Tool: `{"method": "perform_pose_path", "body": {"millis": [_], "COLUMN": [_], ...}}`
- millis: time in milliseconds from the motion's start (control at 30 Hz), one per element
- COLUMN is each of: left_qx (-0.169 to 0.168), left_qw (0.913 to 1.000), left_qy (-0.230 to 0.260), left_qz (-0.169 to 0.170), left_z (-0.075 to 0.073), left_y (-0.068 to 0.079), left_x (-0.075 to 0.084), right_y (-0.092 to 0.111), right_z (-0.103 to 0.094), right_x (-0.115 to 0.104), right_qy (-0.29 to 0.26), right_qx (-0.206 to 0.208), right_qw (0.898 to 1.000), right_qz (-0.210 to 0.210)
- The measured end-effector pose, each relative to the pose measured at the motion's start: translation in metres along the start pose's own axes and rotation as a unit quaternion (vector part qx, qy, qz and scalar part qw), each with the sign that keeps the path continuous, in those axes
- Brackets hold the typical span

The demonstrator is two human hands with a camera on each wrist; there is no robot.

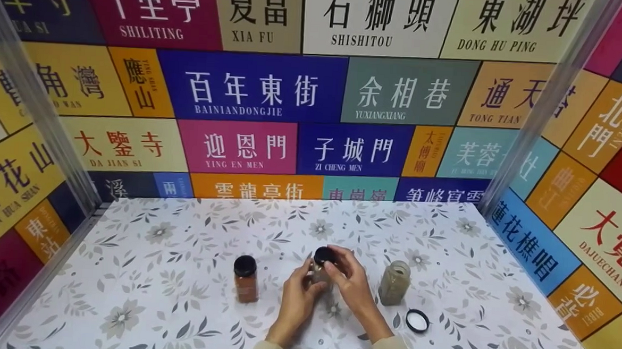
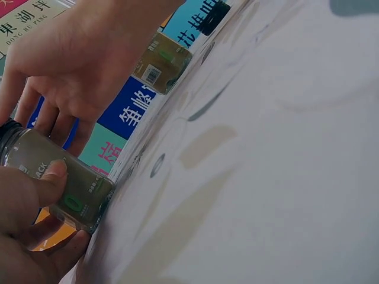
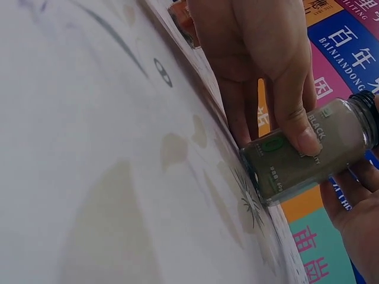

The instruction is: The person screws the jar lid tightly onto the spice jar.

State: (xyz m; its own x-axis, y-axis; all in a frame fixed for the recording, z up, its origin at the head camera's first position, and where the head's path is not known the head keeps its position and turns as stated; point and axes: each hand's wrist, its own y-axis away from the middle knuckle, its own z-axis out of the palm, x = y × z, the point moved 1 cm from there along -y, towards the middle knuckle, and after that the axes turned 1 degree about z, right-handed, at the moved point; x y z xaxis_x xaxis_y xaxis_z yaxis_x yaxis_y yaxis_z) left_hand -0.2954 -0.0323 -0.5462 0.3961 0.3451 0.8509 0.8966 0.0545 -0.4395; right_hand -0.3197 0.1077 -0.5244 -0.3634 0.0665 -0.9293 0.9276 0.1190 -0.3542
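A glass spice jar (image 1: 319, 275) of grey-brown powder stands upright at the middle of the table, with a black lid (image 1: 324, 255) on it. My left hand (image 1: 298, 297) grips the jar's body; its thumb (image 3: 299, 133) lies across the printed label in the right wrist view. From the other side, my right hand (image 1: 354, 287) holds the black lid between thumb and fingers. In the left wrist view the right hand (image 2: 77, 65) arches over the jar (image 2: 74, 180), and the lid is cut off by the frame's left edge.
To the left stands a capped jar (image 1: 246, 280) of orange-red powder. An uncapped jar (image 1: 394, 285) of grey-green powder is at the right, with a loose black lid (image 1: 417, 321) lying beside it. Printed panels (image 1: 251, 86) enclose the flower-patterned table (image 1: 186, 327).
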Motion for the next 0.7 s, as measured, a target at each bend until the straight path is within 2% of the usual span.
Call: {"method": "perform_pose_path", "body": {"millis": [233,467,700], "left_qx": [-0.004,-0.004,-0.006], "left_qw": [0.9998,0.9998,0.9999], "left_qy": [0.016,0.004,0.007], "left_qz": [-0.007,-0.017,-0.007], "left_z": [-0.0005,-0.0008,-0.0002], "left_y": [0.0007,0.0022,0.0004], "left_x": [0.0005,-0.0024,-0.0021], "right_y": [-0.0002,0.0007,0.0001], "right_z": [0.0003,0.0009,0.0003], "right_x": [0.0015,0.0034,0.003], "right_qy": [0.006,0.014,0.013], "right_qx": [0.005,-0.005,0.002], "right_qw": [1.0,1.0,1.0], "right_qz": [0.0,-0.011,-0.02]}}
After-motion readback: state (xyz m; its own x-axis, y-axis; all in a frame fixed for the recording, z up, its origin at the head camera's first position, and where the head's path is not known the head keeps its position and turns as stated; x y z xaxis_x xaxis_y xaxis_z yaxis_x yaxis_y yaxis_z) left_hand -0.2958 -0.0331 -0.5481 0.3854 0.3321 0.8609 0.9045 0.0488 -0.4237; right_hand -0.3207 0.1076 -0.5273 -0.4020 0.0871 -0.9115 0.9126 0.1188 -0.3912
